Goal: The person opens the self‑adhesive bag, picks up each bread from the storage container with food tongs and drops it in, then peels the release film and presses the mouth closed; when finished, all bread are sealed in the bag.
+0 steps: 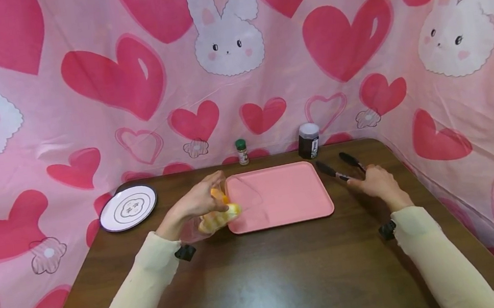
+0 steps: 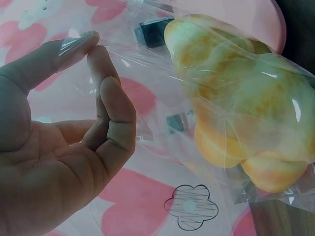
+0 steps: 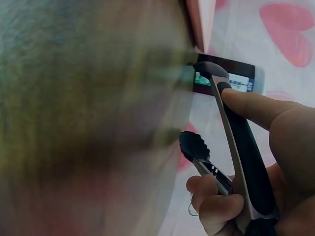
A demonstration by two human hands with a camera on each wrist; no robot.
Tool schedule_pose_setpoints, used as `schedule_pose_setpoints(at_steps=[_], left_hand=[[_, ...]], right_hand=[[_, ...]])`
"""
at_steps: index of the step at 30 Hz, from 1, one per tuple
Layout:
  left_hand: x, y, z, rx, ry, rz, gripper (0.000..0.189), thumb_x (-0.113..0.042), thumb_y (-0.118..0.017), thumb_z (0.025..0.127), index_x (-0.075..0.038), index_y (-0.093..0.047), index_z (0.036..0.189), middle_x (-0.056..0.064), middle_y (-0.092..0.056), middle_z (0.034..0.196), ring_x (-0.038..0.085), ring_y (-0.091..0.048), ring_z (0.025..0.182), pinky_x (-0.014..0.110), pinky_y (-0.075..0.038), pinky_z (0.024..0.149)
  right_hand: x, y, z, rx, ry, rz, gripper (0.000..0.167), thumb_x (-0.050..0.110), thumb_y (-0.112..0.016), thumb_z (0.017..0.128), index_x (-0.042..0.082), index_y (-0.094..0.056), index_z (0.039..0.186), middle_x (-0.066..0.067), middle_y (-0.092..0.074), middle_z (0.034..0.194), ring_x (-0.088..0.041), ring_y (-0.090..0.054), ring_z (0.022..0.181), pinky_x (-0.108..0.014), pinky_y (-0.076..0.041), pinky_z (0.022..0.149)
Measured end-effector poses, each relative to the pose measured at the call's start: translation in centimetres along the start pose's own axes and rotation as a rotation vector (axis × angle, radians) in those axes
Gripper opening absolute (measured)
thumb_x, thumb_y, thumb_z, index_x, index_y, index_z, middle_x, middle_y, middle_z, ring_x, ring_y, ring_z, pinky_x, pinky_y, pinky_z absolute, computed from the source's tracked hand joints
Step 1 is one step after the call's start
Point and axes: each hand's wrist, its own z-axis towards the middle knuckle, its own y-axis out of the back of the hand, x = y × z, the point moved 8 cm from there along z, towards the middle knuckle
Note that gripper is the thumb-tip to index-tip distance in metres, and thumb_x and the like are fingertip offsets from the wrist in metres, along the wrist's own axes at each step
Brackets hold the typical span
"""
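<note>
Your left hand (image 1: 201, 198) has thumb and forefinger tips pinched together on a clear plastic bag (image 2: 246, 73), beside the left end of a pink tray (image 1: 284, 195). The bread (image 2: 216, 103) inside is lumpy and pale yellow with browned patches, and two rounder, orange-toned lobes show at one side. The film is glossy and creased, and part of it spreads over the tray's left portion; you cannot tell whether it touches the surface. From the head view, your own hand hides part of the bread.

Your right hand (image 1: 379, 185) has its fingers curled round black-and-silver tongs (image 3: 248, 157), thumb along one arm, with the dark tips spread apart just right of the tray. Behind the tray, a dark jar (image 1: 308, 144) with a pale lid stands near those tips, and a green-capped shaker (image 1: 242, 153) stands further left. A white, dark-rimmed plate (image 1: 112, 211) lies at the left of the brown desk (image 1: 263, 285).
</note>
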Motion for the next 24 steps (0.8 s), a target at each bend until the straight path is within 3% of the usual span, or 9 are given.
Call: schedule_pose_setpoints(at_steps=[4, 7, 12, 14, 16, 19, 24], left_hand=[[0.0, 0.3, -0.2, -0.004, -0.011, -0.008, 0.096, -0.007, -0.078, 0.079, -0.003, -0.023, 0.158, 0.018, -0.025, 0.164, 0.036, -0.031, 0.148, 0.054, -0.032, 0.119], [0.2, 0.6, -0.4, -0.016, -0.025, -0.005, 0.094, -0.009, -0.077, 0.081, -0.001, -0.023, 0.157, 0.019, -0.024, 0.164, 0.037, -0.032, 0.148, 0.055, -0.032, 0.118], [0.7, 1.2, -1.1, -0.037, -0.016, -0.107, 0.095, -0.005, -0.076, 0.081, -0.001, -0.021, 0.158, 0.020, -0.023, 0.164, 0.038, -0.034, 0.147, 0.052, -0.041, 0.113], [1.0, 1.5, -1.4, -0.045, 0.000, -0.161, 0.097, -0.003, -0.076, 0.080, -0.002, -0.020, 0.158, 0.019, -0.022, 0.165, 0.039, -0.052, 0.130, 0.044, -0.052, 0.101], [1.1, 1.9, -1.7, -0.057, 0.001, -0.154, 0.098, -0.004, -0.077, 0.080, -0.002, -0.019, 0.159, 0.019, -0.021, 0.165, 0.036, -0.063, 0.105, 0.035, -0.057, 0.086], [1.1, 2.6, -2.1, -0.082, -0.006, -0.090, 0.098, -0.009, -0.079, 0.081, -0.003, -0.019, 0.159, 0.018, -0.020, 0.165, 0.027, -0.058, 0.080, 0.030, -0.055, 0.075], [0.6, 3.7, -2.6, -0.128, -0.041, -0.021, 0.097, -0.014, -0.079, 0.081, 0.000, -0.022, 0.157, 0.023, -0.022, 0.163, 0.037, -0.057, 0.110, 0.047, -0.052, 0.099]], right_hand=[[-0.2, -0.4, 0.1, 0.006, 0.002, 0.000, 0.090, 0.057, -0.063, 0.089, -0.022, -0.044, 0.127, -0.046, -0.047, 0.125, -0.063, -0.047, 0.114, -0.072, -0.040, 0.096], [-0.6, -0.6, 0.0, 0.027, -0.024, -0.014, 0.088, 0.057, -0.064, 0.087, -0.020, -0.046, 0.128, -0.044, -0.047, 0.126, -0.063, -0.048, 0.113, -0.072, -0.042, 0.091], [-1.0, -1.0, 0.0, 0.083, -0.063, -0.060, 0.090, 0.063, -0.063, 0.086, -0.015, -0.048, 0.127, -0.040, -0.050, 0.126, -0.060, -0.052, 0.109, -0.069, -0.046, 0.082], [-1.1, -1.1, 0.2, 0.100, -0.069, -0.074, 0.090, 0.064, -0.063, 0.085, -0.015, -0.049, 0.126, -0.039, -0.051, 0.125, -0.058, -0.053, 0.108, -0.067, -0.047, 0.081], [-1.2, -1.2, 0.2, 0.107, -0.071, -0.082, 0.089, 0.064, -0.065, 0.084, -0.014, -0.050, 0.125, -0.038, -0.053, 0.124, -0.056, -0.055, 0.106, -0.065, -0.047, 0.079], [-1.4, -1.2, 0.2, 0.111, -0.075, -0.087, 0.084, 0.062, -0.066, 0.084, -0.013, -0.053, 0.121, -0.037, -0.054, 0.121, -0.053, -0.056, 0.102, -0.063, -0.047, 0.077], [-1.6, -1.3, 0.0, 0.125, -0.084, -0.086, 0.076, 0.060, -0.067, 0.084, -0.010, -0.058, 0.113, -0.032, -0.059, 0.113, -0.043, -0.057, 0.092, -0.056, -0.047, 0.071]])
